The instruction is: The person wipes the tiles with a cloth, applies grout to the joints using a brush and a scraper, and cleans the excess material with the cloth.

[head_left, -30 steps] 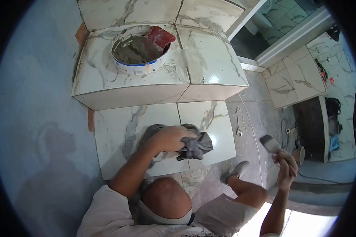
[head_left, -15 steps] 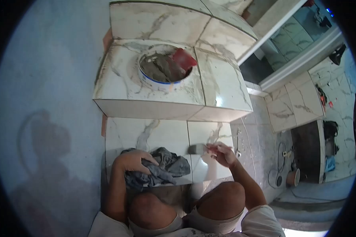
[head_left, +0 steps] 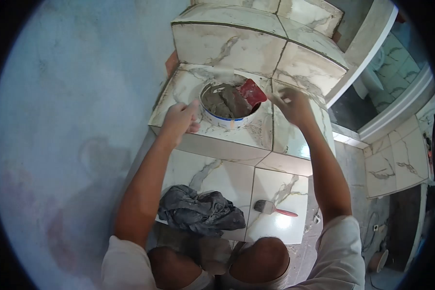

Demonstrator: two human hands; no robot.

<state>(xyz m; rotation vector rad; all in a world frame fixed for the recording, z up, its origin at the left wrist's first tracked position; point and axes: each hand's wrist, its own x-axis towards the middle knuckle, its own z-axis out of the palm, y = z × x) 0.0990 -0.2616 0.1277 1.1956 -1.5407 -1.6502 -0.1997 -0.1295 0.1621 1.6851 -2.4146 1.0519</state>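
My left hand [head_left: 180, 121] is at the left side of a white tub [head_left: 231, 123] with a blue band, its fingers partly bent and apart, holding nothing. Grey mortar [head_left: 222, 100] fills much of the tub. A red flat-ended tool [head_left: 252, 93] leans in the mortar at the right rim. Just right of that tool is my right hand [head_left: 293, 105], fingers loosely curled with a gap to the thumb and nothing held. On the lower step, a crumpled dark grey cloth [head_left: 200, 209] lies left of a paintbrush [head_left: 274, 208] with a red handle.
Marble-patterned tiled steps [head_left: 217, 166] rise away from my knees, with the tub on the second one. A bluish wall [head_left: 92, 87] runs along the left. On the right are a white door frame [head_left: 367, 53] and a grey floor [head_left: 350, 164].
My left hand has left the cloth and moved up to the tub. My right hand has let go of the paintbrush, now lying on the lower step, and moved up beside the red tool.
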